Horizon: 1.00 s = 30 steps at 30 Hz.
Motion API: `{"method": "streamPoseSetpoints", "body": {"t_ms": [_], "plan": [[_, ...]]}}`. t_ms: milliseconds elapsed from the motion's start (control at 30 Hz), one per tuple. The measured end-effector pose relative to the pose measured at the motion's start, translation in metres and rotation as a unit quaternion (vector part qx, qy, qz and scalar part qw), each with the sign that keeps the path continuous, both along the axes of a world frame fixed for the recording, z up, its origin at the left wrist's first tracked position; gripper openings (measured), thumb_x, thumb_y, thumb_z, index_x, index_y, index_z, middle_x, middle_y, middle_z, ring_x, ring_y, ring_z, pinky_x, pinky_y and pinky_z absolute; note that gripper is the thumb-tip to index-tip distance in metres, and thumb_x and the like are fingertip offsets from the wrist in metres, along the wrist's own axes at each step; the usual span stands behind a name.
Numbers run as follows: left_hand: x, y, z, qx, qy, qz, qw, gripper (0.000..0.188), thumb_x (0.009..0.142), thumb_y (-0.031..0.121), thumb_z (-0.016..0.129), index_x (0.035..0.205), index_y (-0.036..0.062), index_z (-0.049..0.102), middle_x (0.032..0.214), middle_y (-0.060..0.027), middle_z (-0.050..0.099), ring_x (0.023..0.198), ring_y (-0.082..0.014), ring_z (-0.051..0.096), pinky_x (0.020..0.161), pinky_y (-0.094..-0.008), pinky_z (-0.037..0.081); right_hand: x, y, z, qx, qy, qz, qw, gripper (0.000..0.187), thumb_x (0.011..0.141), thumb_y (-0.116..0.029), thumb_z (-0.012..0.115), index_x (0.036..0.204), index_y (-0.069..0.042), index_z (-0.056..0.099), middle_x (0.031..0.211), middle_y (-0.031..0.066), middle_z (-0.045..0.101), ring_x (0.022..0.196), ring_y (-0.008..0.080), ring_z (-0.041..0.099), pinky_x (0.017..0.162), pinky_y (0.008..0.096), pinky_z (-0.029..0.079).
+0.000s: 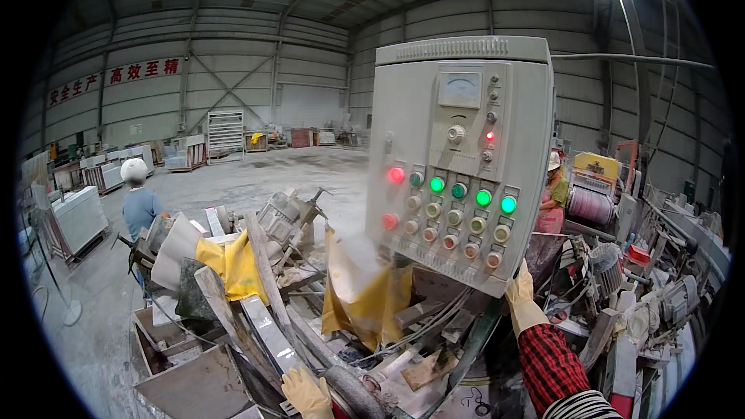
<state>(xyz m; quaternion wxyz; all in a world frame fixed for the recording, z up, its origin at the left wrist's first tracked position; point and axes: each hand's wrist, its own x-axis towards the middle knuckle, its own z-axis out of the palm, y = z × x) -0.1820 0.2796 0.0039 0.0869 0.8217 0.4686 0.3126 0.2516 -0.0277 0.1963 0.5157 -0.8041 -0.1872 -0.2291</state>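
A large grey control box stands tilted before me, with a dial gauge, a knob, rows of buttons and lit red and green lamps. My right hand, in a pale yellow glove below a red-and-black checked sleeve, grips the box's lower right corner; some of its fingers are hidden by the box. Low in the view, my left hand, gloved alike, has its fingers apart beside a dusty grey pipe. I see nothing held in it. Yellow sheeting hangs between the hands, below the box.
Motors, boards and cables crowd the machine around me. A metal trough lies at the lower left. One person in a white cap stands at left; another is behind the box. Slabs on racks line the far left.
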Motion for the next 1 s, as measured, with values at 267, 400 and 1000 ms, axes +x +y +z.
{"method": "streamPoseSetpoints", "body": {"t_ms": [267,400,1000], "plan": [[0.009,-0.003,-0.02,0.039,-0.051,-0.024,0.998,0.062,0.081,0.035,0.073,0.129,-0.0023,0.058,0.135,-0.0302,0.054,0.129,-0.0527,0.046,0.111,-0.0553,0.035,-0.003,-0.013,0.011,-0.021,0.004,-0.022,1.0,0.061,0.09,-0.043,0.068,0.144,-0.025,0.046,0.118,0.0266,0.068,0.114,0.0469,0.063,0.091,0.0522,0.049],[0.005,-0.007,-0.016,0.036,-0.04,-0.021,0.998,0.063,0.081,0.035,0.073,0.13,-0.0023,0.057,0.137,-0.0304,0.054,0.13,-0.0533,0.045,0.112,-0.0556,0.034,-0.012,-0.008,0.015,-0.026,0.014,-0.02,0.999,0.063,0.09,-0.047,0.068,0.144,-0.026,0.045,0.118,0.0273,0.067,0.114,0.0473,0.063,0.091,0.0529,0.049],[0.005,-0.023,-0.016,0.048,-0.052,-0.03,0.997,0.06,0.081,0.031,0.072,0.128,-0.0038,0.058,0.133,-0.0297,0.055,0.127,-0.0528,0.047,0.114,-0.0546,0.034,-0.002,-0.011,0.006,-0.019,-0.005,-0.03,0.999,0.063,0.088,-0.032,0.07,0.146,-0.024,0.044,0.118,0.0253,0.068,0.114,0.0451,0.064,0.091,0.0516,0.049]]}}
